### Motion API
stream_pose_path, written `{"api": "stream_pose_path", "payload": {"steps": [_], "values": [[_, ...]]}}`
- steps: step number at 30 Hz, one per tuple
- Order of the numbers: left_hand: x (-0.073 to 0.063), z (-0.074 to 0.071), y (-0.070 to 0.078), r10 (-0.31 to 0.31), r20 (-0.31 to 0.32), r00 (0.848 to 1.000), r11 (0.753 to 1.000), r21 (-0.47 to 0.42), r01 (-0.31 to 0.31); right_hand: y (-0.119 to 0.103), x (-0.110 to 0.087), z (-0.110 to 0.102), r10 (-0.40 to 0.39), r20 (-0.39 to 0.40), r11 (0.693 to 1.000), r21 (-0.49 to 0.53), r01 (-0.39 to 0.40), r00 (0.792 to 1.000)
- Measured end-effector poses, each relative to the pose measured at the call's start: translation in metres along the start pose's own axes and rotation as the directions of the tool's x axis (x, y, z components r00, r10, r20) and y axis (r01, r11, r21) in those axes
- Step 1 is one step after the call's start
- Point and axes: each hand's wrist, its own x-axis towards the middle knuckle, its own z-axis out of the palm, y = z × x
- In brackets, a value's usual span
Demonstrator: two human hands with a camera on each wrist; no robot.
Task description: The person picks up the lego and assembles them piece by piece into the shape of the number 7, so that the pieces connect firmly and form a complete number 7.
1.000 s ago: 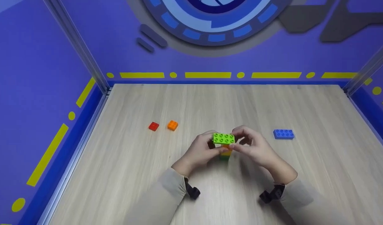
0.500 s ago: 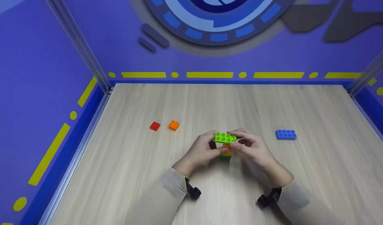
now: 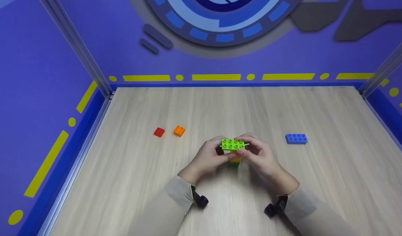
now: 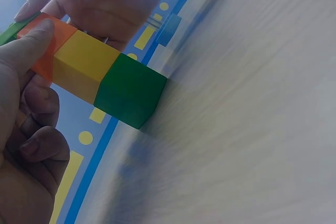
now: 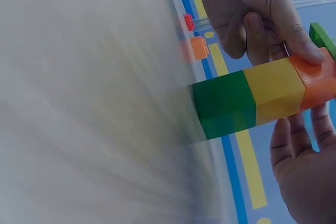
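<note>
A small upright stack of toy building bricks is held between my hands, its lower end close over the table. From the bottom it has a dark green brick (image 5: pixel 226 106), a yellow brick (image 5: pixel 275 88) and an orange brick (image 5: pixel 318 85). On top lies a light green eight-stud brick (image 3: pixel 233 144), wider than the stack. My left hand (image 3: pixel 205 160) pinches the stack at the orange brick, with the thumb flat on its side in both wrist views. My right hand (image 3: pixel 264 159) holds the right end of the light green brick, thumb at its near corner, fingers at its far side.
On the wooden table (image 3: pixel 141 183), a small red brick (image 3: pixel 159 132) and a small orange brick (image 3: pixel 179 131) lie to the left, farther back. A blue eight-stud brick (image 3: pixel 296 138) lies to the right. Blue panels (image 3: pixel 86 49) wall the table's back and sides.
My right hand has come in a little to the left, its fingers now along the right end of the light green brick. The left hand keeps its hold; the loose bricks stay put.
</note>
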Motion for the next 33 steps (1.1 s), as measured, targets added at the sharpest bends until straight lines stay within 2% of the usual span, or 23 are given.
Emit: {"api": "stream_pose_path", "payload": {"steps": [5, 11, 17, 20, 23, 26, 29, 31, 33], "values": [[0.003, 0.001, 0.001, 0.000, 0.004, 1.000, 1.000, -0.010, 0.000, 0.004, 0.001, 0.001, -0.063, -0.011, 0.996, 0.054, 0.064, 0.998], [0.004, 0.000, 0.003, -0.013, 0.007, 1.000, 1.000, -0.005, 0.013, 0.010, 0.003, 0.002, -0.090, -0.010, 0.993, 0.082, 0.090, 0.996], [0.000, -0.010, 0.008, -0.082, 0.057, 0.995, 0.989, 0.125, 0.074, 0.012, 0.002, 0.003, -0.084, 0.003, 0.995, 0.050, 0.083, 0.996], [-0.004, -0.021, 0.010, -0.146, 0.089, 0.985, 0.974, 0.185, 0.128, 0.012, 0.001, 0.003, -0.066, 0.001, 0.997, 0.031, 0.066, 0.998], [-0.008, -0.037, 0.012, -0.193, 0.089, 0.977, 0.956, 0.240, 0.167, 0.011, 0.000, 0.002, -0.048, 0.002, 0.999, 0.016, 0.048, 0.999], [-0.013, -0.056, 0.014, -0.201, 0.035, 0.979, 0.939, 0.291, 0.182, 0.010, -0.001, 0.001, -0.037, -0.001, 0.999, -0.007, 0.037, 0.999], [-0.017, -0.075, 0.016, -0.188, -0.065, 0.980, 0.930, 0.308, 0.199, 0.010, 0.000, 0.001, -0.037, -0.009, 0.999, -0.027, 0.037, 0.999], [-0.021, -0.088, 0.015, -0.183, -0.155, 0.971, 0.926, 0.306, 0.224, 0.010, 0.001, 0.000, -0.042, -0.013, 0.999, -0.035, 0.042, 0.999], [-0.023, -0.100, 0.014, -0.182, -0.248, 0.951, 0.925, 0.285, 0.252, 0.009, 0.002, 0.000, -0.044, -0.014, 0.999, -0.034, 0.043, 0.999]]}}
